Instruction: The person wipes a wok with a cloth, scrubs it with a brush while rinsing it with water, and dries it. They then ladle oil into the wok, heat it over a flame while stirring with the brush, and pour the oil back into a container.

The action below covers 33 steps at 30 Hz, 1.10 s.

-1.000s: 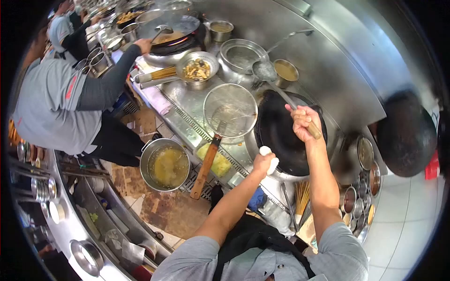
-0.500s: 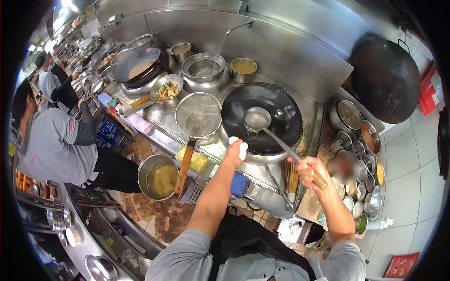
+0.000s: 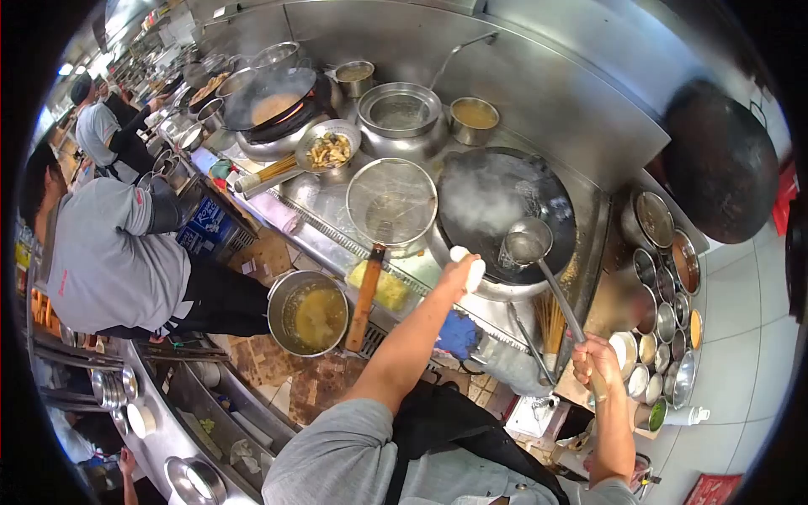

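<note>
My left hand [image 3: 459, 276] is closed around a white cloth [image 3: 475, 274] at the near left rim of the large black wok [image 3: 471, 181]. My right hand [image 3: 597, 364] grips the handle of a long metal ladle [image 3: 530, 241], whose bowl is inside the wok at its right side. Steam rises from the wok's left part, and some liquid shows near the ladle. A round mesh strainer [image 3: 392, 200] with a wooden handle lies left of the wok. Bamboo sticks [image 3: 550, 324] stand in front of the wok's right side.
A strainer of browned pieces [image 3: 329, 150] and a second wok [image 3: 273, 103] are farther left. Below them hangs a pot of yellowish liquid [image 3: 309, 313]. Seasoning bowls [image 3: 665, 320] crowd the right side. A co-worker [image 3: 114, 252] stands at the left; others are behind.
The ladle has moved toward the wok's right side, and my right hand has come lower. Steam now rises from the wok. The view has shifted, and another person's hand shows at lower left.
</note>
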Tool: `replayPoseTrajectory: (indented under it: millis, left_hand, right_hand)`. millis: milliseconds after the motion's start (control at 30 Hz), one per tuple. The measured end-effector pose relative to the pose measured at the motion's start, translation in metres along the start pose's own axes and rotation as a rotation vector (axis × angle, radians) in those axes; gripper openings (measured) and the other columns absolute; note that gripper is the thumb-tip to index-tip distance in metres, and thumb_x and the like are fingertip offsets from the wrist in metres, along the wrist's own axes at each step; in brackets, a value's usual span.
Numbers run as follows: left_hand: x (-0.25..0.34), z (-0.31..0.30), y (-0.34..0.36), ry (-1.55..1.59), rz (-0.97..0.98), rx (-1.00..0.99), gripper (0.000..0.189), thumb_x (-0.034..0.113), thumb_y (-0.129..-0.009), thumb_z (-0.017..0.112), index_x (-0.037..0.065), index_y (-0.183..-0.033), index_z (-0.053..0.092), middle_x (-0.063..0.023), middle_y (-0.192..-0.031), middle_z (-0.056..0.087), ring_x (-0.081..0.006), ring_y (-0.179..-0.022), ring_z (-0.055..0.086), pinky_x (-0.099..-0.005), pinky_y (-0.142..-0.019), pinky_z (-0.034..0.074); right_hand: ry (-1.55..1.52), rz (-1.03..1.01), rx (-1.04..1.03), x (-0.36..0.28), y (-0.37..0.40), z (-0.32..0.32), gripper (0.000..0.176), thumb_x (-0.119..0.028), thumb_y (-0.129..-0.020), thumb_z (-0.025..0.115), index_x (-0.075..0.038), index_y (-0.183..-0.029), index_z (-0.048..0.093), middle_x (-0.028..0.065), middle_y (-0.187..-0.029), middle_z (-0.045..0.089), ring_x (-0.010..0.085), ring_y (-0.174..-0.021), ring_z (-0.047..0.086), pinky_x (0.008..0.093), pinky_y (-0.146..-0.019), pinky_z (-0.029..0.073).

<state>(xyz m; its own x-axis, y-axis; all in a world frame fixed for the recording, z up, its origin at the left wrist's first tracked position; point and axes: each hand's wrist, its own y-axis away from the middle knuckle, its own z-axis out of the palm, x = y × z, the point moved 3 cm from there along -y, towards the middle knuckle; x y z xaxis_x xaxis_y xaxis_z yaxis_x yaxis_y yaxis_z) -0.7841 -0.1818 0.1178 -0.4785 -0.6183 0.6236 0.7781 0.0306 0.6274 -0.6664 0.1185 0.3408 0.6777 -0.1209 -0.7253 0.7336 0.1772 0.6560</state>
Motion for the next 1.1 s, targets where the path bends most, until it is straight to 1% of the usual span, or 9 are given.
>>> replayPoseTrajectory:
  millis: [133,333,433,667,800,900,967,1000,1100]
  left_hand:
    - [0.035,-0.052,0.086,-0.101,0.106,-0.154,0.033,0.03,-0.089,0.064,0.0,-0.103,0.064,-0.0044,-0.091,0.065,-0.0156,-0.079,0.06,-0.0326,-0.07,0.049]
    - [0.091,-0.209,0.164,0.028,0.258,-0.037,0.019,0.016,-0.09,0.06,0.004,-0.105,0.063,-0.0027,-0.087,0.065,-0.0118,-0.073,0.061,-0.0265,-0.062,0.048]
    - [0.09,-0.257,0.176,0.03,0.277,-0.012,0.033,0.028,-0.089,0.064,0.004,-0.11,0.06,-0.0031,-0.089,0.065,-0.0132,-0.072,0.061,-0.0265,-0.062,0.048]
    - [0.022,-0.242,0.166,0.413,-0.143,-0.315,0.046,0.037,-0.091,0.061,0.001,-0.12,0.056,-0.0097,-0.105,0.065,-0.0232,-0.096,0.065,-0.0357,-0.082,0.053]
    - [-0.003,-0.234,0.153,0.242,-0.107,-0.127,0.035,0.03,-0.086,0.065,0.003,-0.108,0.061,-0.006,-0.083,0.064,-0.0179,-0.069,0.062,-0.0309,-0.058,0.049]
    - [0.054,-0.224,0.193,0.088,-0.013,-0.003,0.031,0.028,-0.083,0.068,0.004,-0.103,0.063,-0.0036,-0.079,0.062,-0.0131,-0.064,0.058,-0.0281,-0.054,0.044]
    - [0.071,-0.234,0.21,0.033,-0.201,0.008,0.032,0.028,-0.082,0.069,0.004,-0.102,0.063,-0.0042,-0.08,0.063,-0.0136,-0.065,0.059,-0.0284,-0.054,0.045]
    - [0.085,-0.234,0.216,-0.014,-0.183,0.054,0.035,0.029,-0.082,0.07,0.003,-0.103,0.063,-0.0045,-0.08,0.063,-0.0137,-0.066,0.059,-0.0285,-0.053,0.045]
    - [0.099,-0.239,0.222,-0.115,-0.208,0.119,0.039,0.032,-0.08,0.071,0.003,-0.105,0.063,-0.0053,-0.081,0.063,-0.0155,-0.067,0.06,-0.0327,-0.054,0.046]
  right_hand:
    - [0.174,-0.066,0.11,0.0,-0.03,0.048,0.032,-0.003,-0.08,0.052,0.002,-0.112,0.056,0.0046,-0.059,0.049,0.0119,-0.036,0.042,0.0277,-0.031,0.036]
    - [0.82,-0.441,0.234,-0.044,-0.079,0.162,0.051,-0.007,-0.081,0.05,0.0,-0.131,0.051,0.0056,-0.057,0.054,0.0123,-0.039,0.048,0.0284,-0.039,0.039]
    - [1.15,-0.665,0.275,-0.069,-0.147,0.206,0.057,-0.014,-0.084,0.057,-0.005,-0.138,0.044,0.0295,-0.103,0.062,0.0431,-0.099,0.062,0.0402,-0.086,0.047]
    - [1.432,-0.749,0.27,-0.134,-0.338,0.385,0.033,-0.016,-0.085,0.054,-0.002,-0.115,0.06,0.0268,-0.106,0.064,0.0436,-0.105,0.059,0.0488,-0.087,0.049]
    - [1.545,-0.629,0.322,-0.158,-0.413,0.457,0.029,-0.014,-0.085,0.052,0.002,-0.106,0.063,0.0215,-0.103,0.068,0.0392,-0.098,0.065,0.0457,-0.084,0.052]
    - [1.155,-0.233,0.056,-0.156,-0.488,0.468,0.022,-0.011,-0.085,0.054,0.006,-0.098,0.061,0.0137,-0.081,0.069,0.0296,-0.07,0.068,0.0403,-0.066,0.056]
    - [-0.159,0.256,-0.579,-0.143,-0.523,0.457,0.012,-0.005,-0.085,0.055,0.006,-0.088,0.057,0.003,-0.061,0.055,0.0143,-0.047,0.056,0.0285,-0.045,0.049]
    - [-0.361,0.251,-0.357,-0.144,-0.5,0.457,0.007,-0.002,-0.086,0.053,0.004,-0.09,0.051,-0.0029,-0.057,0.046,0.0051,-0.043,0.047,0.0183,-0.036,0.038]
    - [-0.511,0.311,-0.373,-0.137,-0.457,0.436,0.02,-0.006,-0.089,0.054,0.007,-0.101,0.047,-0.0017,-0.06,0.047,0.0049,-0.041,0.046,0.0168,-0.033,0.034]
